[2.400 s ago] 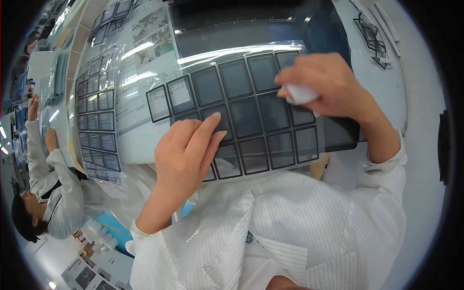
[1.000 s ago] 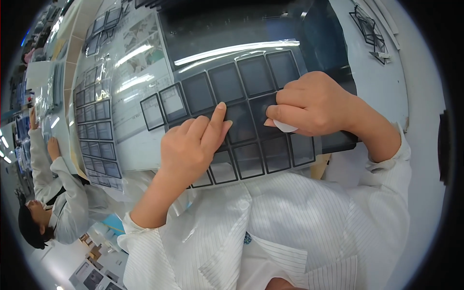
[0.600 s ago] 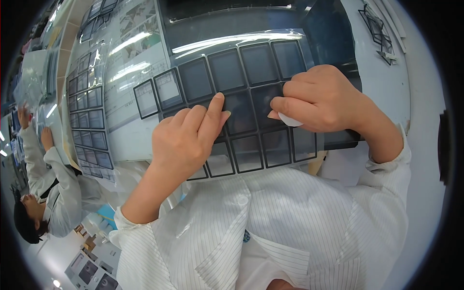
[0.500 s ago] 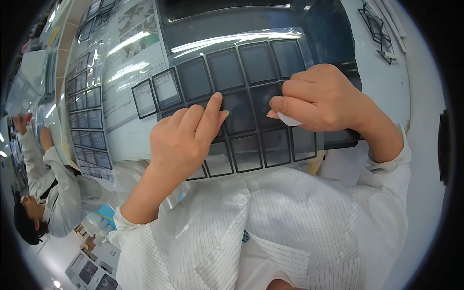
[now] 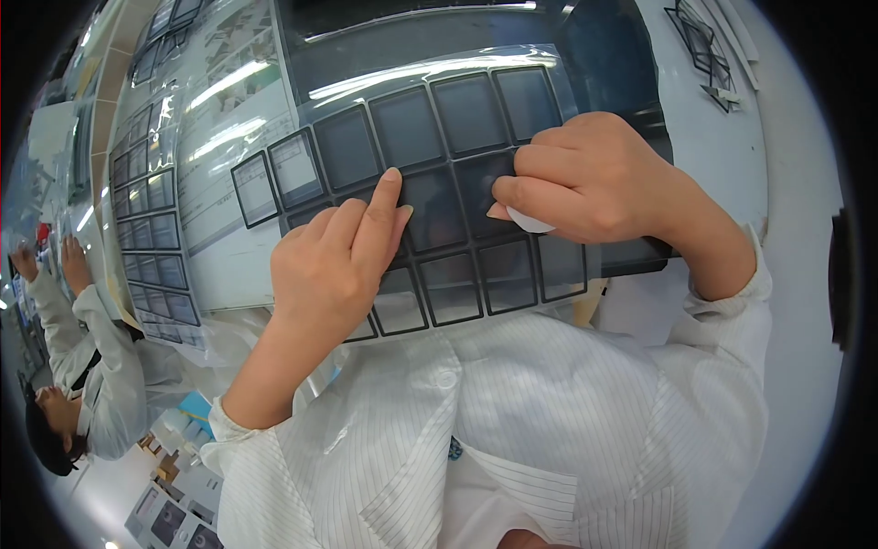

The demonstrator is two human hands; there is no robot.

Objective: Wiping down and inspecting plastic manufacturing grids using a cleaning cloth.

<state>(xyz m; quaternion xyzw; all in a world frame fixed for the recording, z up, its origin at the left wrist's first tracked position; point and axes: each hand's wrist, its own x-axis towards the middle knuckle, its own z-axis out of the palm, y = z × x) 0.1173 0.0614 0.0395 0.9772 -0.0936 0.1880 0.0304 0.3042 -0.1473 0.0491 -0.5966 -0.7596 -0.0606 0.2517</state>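
A clear plastic sheet bearing rows of black rectangular frames (image 5: pixel 410 125) lies over a dark panel in front of me. My left hand (image 5: pixel 334 256) rests on the sheet near its middle. Its index finger is stretched out with the tip on a frame bar, while the other fingers curl loosely. To the right, my right hand (image 5: pixel 594 183) pinches a white, round-edged flat piece (image 5: pixel 529 221) against the sheet. Part of that piece is hidden under the fingers, so its kind cannot be made out. Several frames of the near row show below my hands.
Another sheet of black frames (image 5: pixel 151 231) hangs along the table's left side. A dark glossy panel (image 5: pixel 402 32) is at the back. Loose black frame pieces (image 5: pixel 702 50) lie at the far right. At the left, a co-worker in a white coat (image 5: pixel 114 366) works with both hands at a table.
The whole view has shifted slightly, so table, sheet and hands appear a little further left. Both hands keep about the same places on the sheet, and the right still pinches the white piece.
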